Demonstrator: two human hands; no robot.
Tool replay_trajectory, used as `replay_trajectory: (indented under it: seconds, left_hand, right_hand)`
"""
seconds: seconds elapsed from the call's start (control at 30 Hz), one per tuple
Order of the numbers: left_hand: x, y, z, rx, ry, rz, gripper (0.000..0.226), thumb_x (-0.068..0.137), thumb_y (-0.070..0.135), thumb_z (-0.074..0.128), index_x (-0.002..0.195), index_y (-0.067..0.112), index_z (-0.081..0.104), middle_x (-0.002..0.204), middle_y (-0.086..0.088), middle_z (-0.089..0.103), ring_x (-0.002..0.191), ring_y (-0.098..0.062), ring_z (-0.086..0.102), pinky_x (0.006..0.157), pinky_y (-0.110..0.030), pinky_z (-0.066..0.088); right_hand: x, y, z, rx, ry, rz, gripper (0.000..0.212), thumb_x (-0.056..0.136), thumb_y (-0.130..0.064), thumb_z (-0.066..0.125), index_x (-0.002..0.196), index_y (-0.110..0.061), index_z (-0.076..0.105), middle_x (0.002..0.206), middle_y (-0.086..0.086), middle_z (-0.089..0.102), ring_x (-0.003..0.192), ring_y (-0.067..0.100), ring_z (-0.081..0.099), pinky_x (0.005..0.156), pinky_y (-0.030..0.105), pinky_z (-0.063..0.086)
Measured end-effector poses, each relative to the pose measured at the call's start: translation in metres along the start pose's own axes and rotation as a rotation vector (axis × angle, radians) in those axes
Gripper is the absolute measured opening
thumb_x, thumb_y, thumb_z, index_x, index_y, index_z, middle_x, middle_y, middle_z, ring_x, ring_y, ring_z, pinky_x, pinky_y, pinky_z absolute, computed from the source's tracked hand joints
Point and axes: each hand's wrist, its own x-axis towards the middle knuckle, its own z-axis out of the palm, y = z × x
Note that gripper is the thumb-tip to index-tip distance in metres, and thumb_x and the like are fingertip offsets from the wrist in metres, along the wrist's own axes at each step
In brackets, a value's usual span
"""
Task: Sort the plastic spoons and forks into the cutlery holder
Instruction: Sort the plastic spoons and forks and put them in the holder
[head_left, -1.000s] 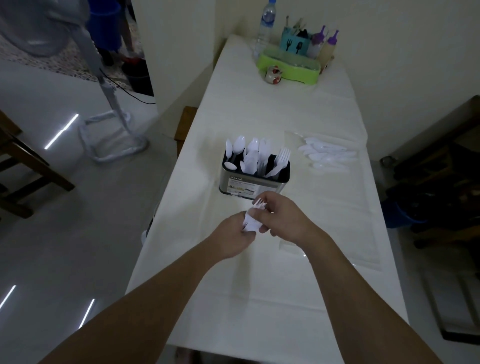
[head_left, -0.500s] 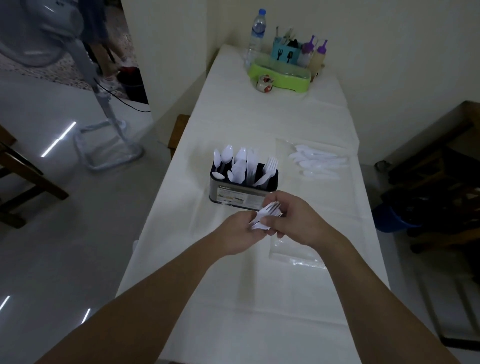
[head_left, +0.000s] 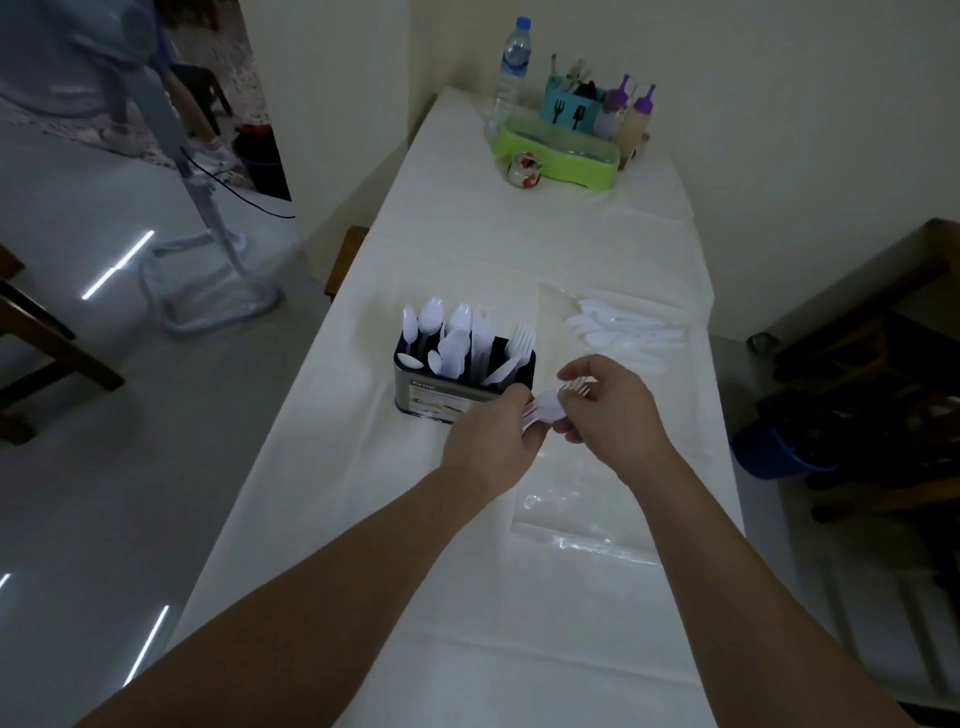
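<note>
White forks (head_left: 545, 408) held in both hands' grip | just before holder (head_left: 415, 387) rim

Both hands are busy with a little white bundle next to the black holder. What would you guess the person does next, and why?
Probably the right hand draws one fork free of the bundle that the left hand grips, then drops it into the cutlery holder, on the right side where forks already stand; the spoons fill the left side.
</note>
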Motion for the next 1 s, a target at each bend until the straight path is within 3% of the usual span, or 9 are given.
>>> replay_trajectory:
  seconds: [0.1,0.23,0.4,0.53,0.63,0.73,0.8,0.87,1.0]
  left_hand:
    - [0.007,0.004,0.002,0.030,0.044,0.018,0.021,0.094,0.034,0.055,0.092,0.014,0.050,0.078,-0.006,0.065,0.070,-0.031,0.062,0.055,-0.032,0.039]
    - [0.013,0.010,0.006,0.065,0.061,0.041,0.022,0.096,0.036,0.053,0.096,0.015,0.047,0.083,-0.004,0.065,0.074,-0.029,0.064,0.057,-0.032,0.039]
    - [0.020,0.007,0.005,0.043,-0.046,0.090,0.039,0.087,0.035,0.064,0.114,0.011,0.051,0.104,-0.005,0.061,0.092,-0.026,0.060,0.072,-0.037,0.048]
    - [0.019,-0.014,-0.001,0.016,-0.005,0.061,0.043,0.076,0.016,0.056,0.118,0.009,0.056,0.110,-0.006,0.057,0.102,-0.026,0.055,0.085,-0.041,0.050]
    - [0.018,-0.021,-0.004,-0.022,0.044,-0.007,0.045,0.079,0.020,0.047,0.121,0.006,0.058,0.117,-0.008,0.059,0.108,-0.028,0.056,0.088,-0.041,0.050]
    - [0.022,-0.023,-0.008,-0.065,0.042,-0.065,0.045,0.083,0.016,0.051,0.125,0.002,0.056,0.126,-0.012,0.058,0.115,-0.031,0.055,0.093,-0.044,0.049]
    - [0.026,-0.026,-0.010,-0.079,0.023,-0.123,0.046,0.084,0.007,0.053,0.131,0.004,0.053,0.132,-0.010,0.055,0.120,-0.031,0.053,0.097,-0.045,0.046]
    - [0.028,-0.029,-0.010,-0.086,0.016,-0.150,0.048,0.085,0.007,0.051,0.133,0.006,0.052,0.134,-0.008,0.055,0.121,-0.030,0.052,0.098,-0.045,0.046]
    - [0.029,-0.031,-0.011,-0.078,-0.006,-0.164,0.050,0.086,0.008,0.049,0.136,0.005,0.050,0.137,-0.009,0.053,0.125,-0.029,0.050,0.101,-0.043,0.044]
  right_hand:
    - [0.010,-0.004,-0.006,0.019,-0.017,0.048,0.039,0.088,-0.010,0.060,0.124,-0.021,0.051,0.092,0.012,0.069,0.061,0.019,0.072,0.053,0.026,0.056]
    - [0.018,-0.007,-0.012,0.001,-0.034,0.038,0.006,0.086,-0.013,0.064,0.089,-0.008,0.067,0.082,0.015,0.072,0.063,0.024,0.072,0.054,0.030,0.057]
    - [0.030,-0.010,-0.022,-0.174,0.025,-0.065,0.009,0.085,-0.017,0.062,0.080,-0.013,0.068,0.068,0.002,0.072,0.058,0.017,0.070,0.071,0.042,0.060]
    - [0.045,-0.012,-0.044,-0.238,0.148,-0.208,0.010,0.089,-0.022,0.061,0.091,-0.016,0.069,0.075,0.000,0.072,0.066,0.017,0.070,0.074,0.042,0.057]
    - [0.053,-0.019,-0.051,-0.259,0.186,-0.303,0.011,0.090,-0.023,0.060,0.095,-0.018,0.068,0.079,0.001,0.071,0.071,0.022,0.069,0.073,0.041,0.056]
    - [0.055,-0.025,-0.041,-0.293,0.171,-0.374,0.011,0.091,-0.019,0.060,0.098,-0.019,0.068,0.079,0.000,0.069,0.072,0.021,0.065,0.072,0.029,0.052]
    - [0.056,-0.026,-0.031,-0.339,0.156,-0.413,0.013,0.092,-0.017,0.060,0.101,-0.017,0.068,0.078,-0.002,0.066,0.073,0.019,0.061,0.063,0.017,0.039]
    - [0.058,-0.025,-0.020,-0.401,0.142,-0.444,0.014,0.092,-0.016,0.060,0.103,-0.016,0.068,0.081,0.003,0.068,0.076,0.023,0.061,0.063,0.021,0.034]
    - [0.068,-0.018,-0.001,-0.523,0.107,-0.439,0.012,0.093,-0.017,0.057,0.101,-0.014,0.066,0.085,0.011,0.070,0.080,0.030,0.062,0.066,0.030,0.040]
